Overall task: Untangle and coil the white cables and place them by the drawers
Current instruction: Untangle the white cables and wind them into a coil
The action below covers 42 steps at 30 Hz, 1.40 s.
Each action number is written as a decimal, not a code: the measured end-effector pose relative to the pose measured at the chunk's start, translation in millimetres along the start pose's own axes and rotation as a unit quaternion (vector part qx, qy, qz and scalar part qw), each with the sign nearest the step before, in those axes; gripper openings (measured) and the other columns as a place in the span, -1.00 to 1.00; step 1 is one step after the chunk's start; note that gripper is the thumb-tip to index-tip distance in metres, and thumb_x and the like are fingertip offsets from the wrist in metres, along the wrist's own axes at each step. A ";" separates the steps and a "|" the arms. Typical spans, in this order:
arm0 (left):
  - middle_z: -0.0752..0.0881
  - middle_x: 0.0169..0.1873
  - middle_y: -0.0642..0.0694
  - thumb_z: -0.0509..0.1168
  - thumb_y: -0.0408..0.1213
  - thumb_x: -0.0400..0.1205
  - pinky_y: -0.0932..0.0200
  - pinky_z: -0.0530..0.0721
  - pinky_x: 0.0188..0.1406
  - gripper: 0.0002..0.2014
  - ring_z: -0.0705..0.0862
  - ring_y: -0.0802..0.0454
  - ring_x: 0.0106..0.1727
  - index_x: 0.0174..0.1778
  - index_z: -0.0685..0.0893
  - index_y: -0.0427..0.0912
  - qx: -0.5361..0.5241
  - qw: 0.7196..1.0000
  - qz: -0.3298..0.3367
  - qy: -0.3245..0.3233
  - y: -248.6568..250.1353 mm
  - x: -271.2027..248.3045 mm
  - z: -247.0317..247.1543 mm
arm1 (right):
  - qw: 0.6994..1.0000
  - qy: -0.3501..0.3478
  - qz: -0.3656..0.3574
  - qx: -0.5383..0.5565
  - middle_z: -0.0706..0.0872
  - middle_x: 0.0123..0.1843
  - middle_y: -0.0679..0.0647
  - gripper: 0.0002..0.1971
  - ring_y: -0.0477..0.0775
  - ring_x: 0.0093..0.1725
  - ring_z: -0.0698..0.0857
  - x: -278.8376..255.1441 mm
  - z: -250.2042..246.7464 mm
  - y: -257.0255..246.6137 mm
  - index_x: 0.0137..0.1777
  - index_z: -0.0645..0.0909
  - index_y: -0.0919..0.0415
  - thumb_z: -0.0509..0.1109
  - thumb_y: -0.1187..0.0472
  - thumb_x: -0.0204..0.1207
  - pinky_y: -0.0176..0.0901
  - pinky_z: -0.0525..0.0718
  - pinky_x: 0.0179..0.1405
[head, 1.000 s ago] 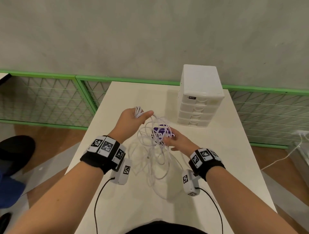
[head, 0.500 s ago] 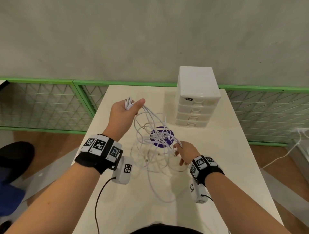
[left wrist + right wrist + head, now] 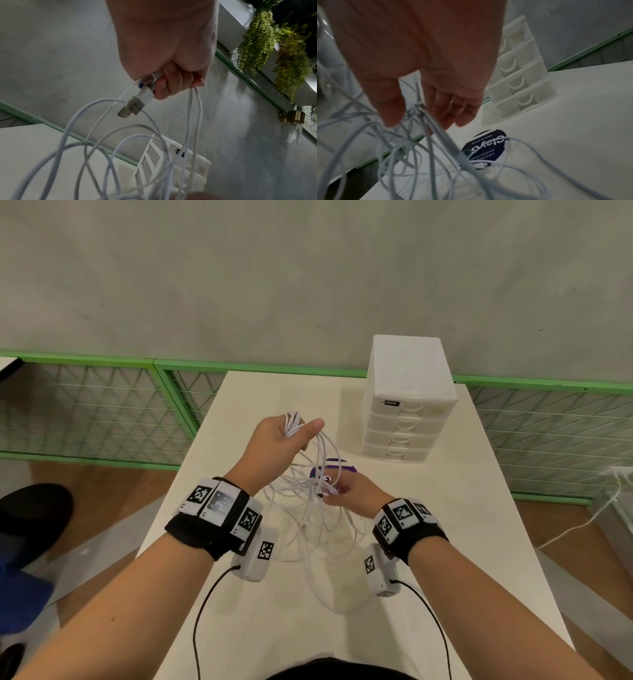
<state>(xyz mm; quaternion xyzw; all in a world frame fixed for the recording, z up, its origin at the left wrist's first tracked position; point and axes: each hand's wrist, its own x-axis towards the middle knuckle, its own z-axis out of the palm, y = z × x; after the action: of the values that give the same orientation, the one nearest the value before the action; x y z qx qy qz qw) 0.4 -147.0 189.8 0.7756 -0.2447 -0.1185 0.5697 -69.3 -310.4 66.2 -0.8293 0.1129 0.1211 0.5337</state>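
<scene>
A tangle of white cables [image 3: 310, 510] hangs from my raised left hand [image 3: 284, 441] down onto the white table [image 3: 479, 542]. That hand grips a bunch of strands and USB plugs [image 3: 132, 108] in its fist. Lower and to the right, my right hand [image 3: 349, 494] reaches into the knot [image 3: 418, 106]. Its thumb [image 3: 390, 108] and nearly straight fingers [image 3: 452, 108] lie on either side of the strands with a gap between them. The white drawers [image 3: 407, 409] stand at the table's back right, apart from the cables.
A round purple sticker [image 3: 346, 470] lies on the table under the cables, in front of the drawers. Green wire-mesh railing [image 3: 102, 412] runs behind the table. A dark shoe [image 3: 30, 515] shows on the floor at the left.
My right hand has come up from the table to the knot in the hanging cables. The left hand holds the same bunch at about the same height.
</scene>
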 end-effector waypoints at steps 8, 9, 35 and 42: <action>0.39 -0.71 0.12 0.36 -0.08 0.60 0.39 0.32 -0.61 -0.55 0.31 0.18 -0.65 -0.56 0.43 -0.14 -0.020 1.000 -0.015 0.009 -7.2 -5.2 -10.2 | 0.996 -0.077 0.050 -0.002 0.43 0.53 0.07 -0.18 0.09 0.32 0.55 1.0 21.3 8.7 0.63 0.11 -0.05 0.44 0.28 0.44 -0.04 0.49 0.34; 0.39 -0.71 0.12 0.36 -0.09 0.61 0.39 0.32 -0.62 -0.56 0.31 0.19 -0.65 -0.56 0.43 -0.15 -0.022 1.000 -0.016 0.008 -7.3 -5.7 -10.6 | 0.996 -0.071 0.052 0.023 0.46 0.51 0.08 -0.21 0.09 0.29 0.57 2.0 23.7 7.3 0.61 0.15 -0.05 0.44 0.23 0.43 0.03 0.49 0.36; 0.37 -0.62 0.00 0.33 0.03 0.61 0.21 0.28 -0.58 -0.64 0.30 0.10 -0.63 -0.40 0.69 -0.14 0.059 0.993 -0.082 0.061 -30.7 4.0 -32.1 | 0.993 0.109 -0.023 0.042 0.78 -0.04 0.34 -0.80 0.32 -0.02 0.71 0.7 15.6 -16.8 0.00 0.77 0.24 0.30 0.26 0.61 0.10 0.63 0.15; 0.73 -0.23 0.04 0.49 -0.01 0.47 0.46 0.46 -0.30 -0.72 0.64 0.29 -0.23 -0.01 0.79 -0.08 0.139 0.983 -0.095 -0.078 -55.2 -4.9 -18.7 | 0.987 0.120 -0.063 0.085 0.78 -0.20 -0.08 -0.86 -0.20 -0.16 0.69 -4.8 14.9 -28.3 -0.09 0.78 0.16 0.36 0.25 0.58 -0.37 0.58 -0.07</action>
<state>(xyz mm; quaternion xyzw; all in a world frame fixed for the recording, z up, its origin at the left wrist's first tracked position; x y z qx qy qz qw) 18.4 -116.2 143.3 0.8553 -0.2273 -0.1969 0.4219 -66.0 -285.0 86.1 -0.7950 0.1330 -0.0230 0.5914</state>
